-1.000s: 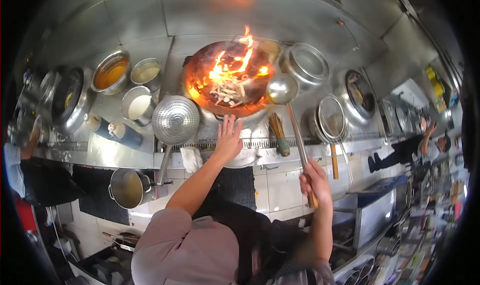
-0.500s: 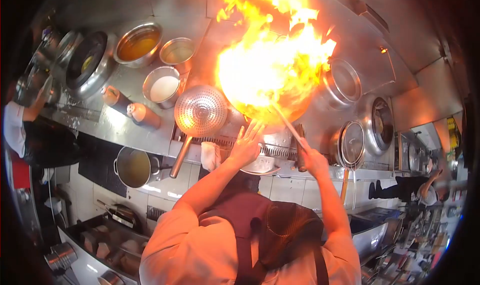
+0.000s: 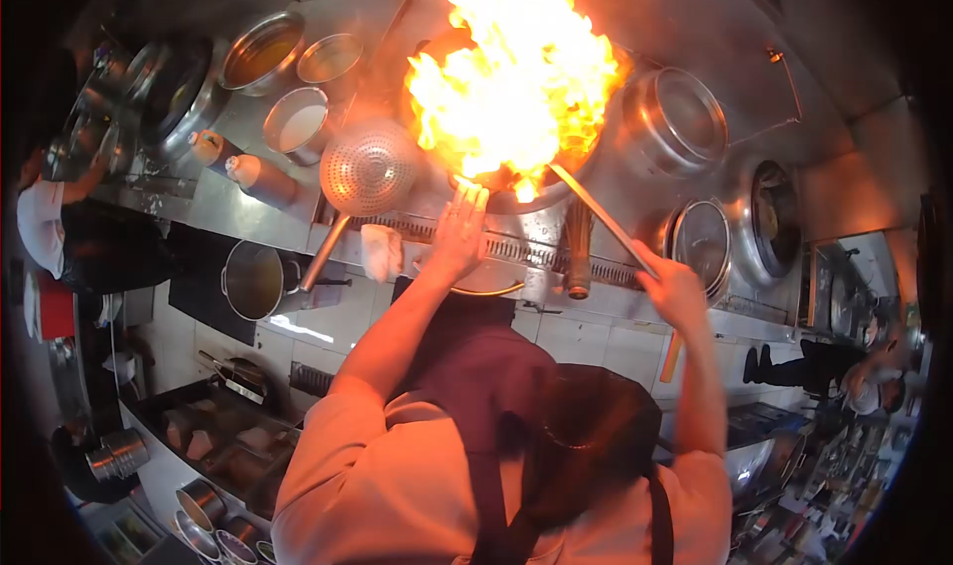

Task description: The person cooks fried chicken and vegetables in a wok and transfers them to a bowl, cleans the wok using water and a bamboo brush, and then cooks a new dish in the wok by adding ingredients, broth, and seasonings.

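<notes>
A wok (image 3: 584, 173) stands on the range with tall flames (image 3: 511, 78) rising from it, which hide its contents. My left hand (image 3: 460, 235) reaches to the near edge of the wok, fingers stretched out; whether the fingertips touch the rim is hard to tell. My right hand (image 3: 677, 292) is closed around the end of a long-handled cooking tool (image 3: 606, 217). Its shaft slants up and left to the wok, and the head is lost in the fire. Left of the wok lies a perforated strainer (image 3: 367, 168), with a folded cloth (image 3: 381, 252) below it.
A bundled brush (image 3: 578, 257) rests at the counter front. Metal pots (image 3: 298, 123) and two bottles (image 3: 260, 180) stand at left. To the right are a large pot (image 3: 685, 118) and a mesh strainer (image 3: 701, 245). Other people (image 3: 45, 222) are at both sides.
The view has shifted. The fingers of my left hand, spread before, now lie closer together. My right hand has moved right and away from the wok with the tool. The flames have changed shape.
</notes>
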Demonstrator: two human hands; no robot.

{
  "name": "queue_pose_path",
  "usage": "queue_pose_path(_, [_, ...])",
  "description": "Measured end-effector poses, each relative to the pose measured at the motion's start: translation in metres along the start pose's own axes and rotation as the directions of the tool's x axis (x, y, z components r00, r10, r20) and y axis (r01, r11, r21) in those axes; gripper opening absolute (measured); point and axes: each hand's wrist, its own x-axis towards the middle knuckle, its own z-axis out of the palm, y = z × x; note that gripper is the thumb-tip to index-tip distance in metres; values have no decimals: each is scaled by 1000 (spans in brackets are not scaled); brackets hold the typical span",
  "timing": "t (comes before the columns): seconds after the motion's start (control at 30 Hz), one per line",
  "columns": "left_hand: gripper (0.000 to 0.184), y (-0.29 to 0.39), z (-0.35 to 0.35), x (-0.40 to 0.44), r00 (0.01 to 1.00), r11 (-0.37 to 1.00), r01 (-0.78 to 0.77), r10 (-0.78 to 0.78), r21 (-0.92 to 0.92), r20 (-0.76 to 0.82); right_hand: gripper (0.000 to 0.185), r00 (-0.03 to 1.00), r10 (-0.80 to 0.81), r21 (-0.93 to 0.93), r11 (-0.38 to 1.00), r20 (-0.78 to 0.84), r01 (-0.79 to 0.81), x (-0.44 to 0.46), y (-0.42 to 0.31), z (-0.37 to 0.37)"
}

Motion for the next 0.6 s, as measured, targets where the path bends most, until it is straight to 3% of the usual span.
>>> queue_pose_path(0.07, [81, 10, -4, 4, 997, 999, 33, -33, 5, 69, 58, 994, 96, 99, 991, -42, -92, 40, 20, 75])
queue_pose_path(0.13, [82, 20, -3, 2, 995, 998, 51, -54, 28, 86, 58, 992, 125, 360, 926, -16, -111, 67, 15, 111])
queue_pose_path(0.17, [84, 23, -4, 7, 992, 996, 75, -79, 46, 102, 58, 994, 107, 362, 928, -35, -87, 76, 11, 119])
queue_pose_path(0.23, [86, 29, -7, 6, 987, 992, 93, -104, 86, 125, 57, 965, 264, 741, 647, 4, -180, 81, 1, 138])
queue_pose_path(0.27, [86, 30, -5, 6, 988, 992, 87, -99, 96, 119, 57, 968, 251, 745, 646, -2, -166, 90, -2, 144])
queue_pose_path(0.3, [86, 31, -3, 7, 989, 991, 83, -95, 106, 112, 56, 950, 268, 651, 752, -163, -100, 101, -3, 151])
queue_pose_path(0.37, [84, 35, -3, 8, 990, 987, 88, -101, 132, 101, 56, 910, 252, 540, 841, -328, -38, 129, -7, 167])
queue_pose_path(0.43, [83, 43, -6, 11, 974, 981, 132, -156, 144, 165, 55, 922, 254, 517, 853, -294, -70, 159, -11, 191])
queue_pose_path(0.47, [83, 45, -5, 12, 973, 979, 137, -162, 152, 164, 53, 960, 281, 746, 638, 6, -192, 153, -33, 160])
queue_pose_path(0.57, [83, 49, -8, 14, 972, 977, 137, -165, 164, 169, 53, 982, 113, 827, 531, 149, -186, 137, -21, 131])
queue_pose_path(0.6, [83, 56, -12, 16, 964, 974, 155, -186, 167, 192, 53, 983, 124, 869, 462, 135, -178, 128, -16, 132])
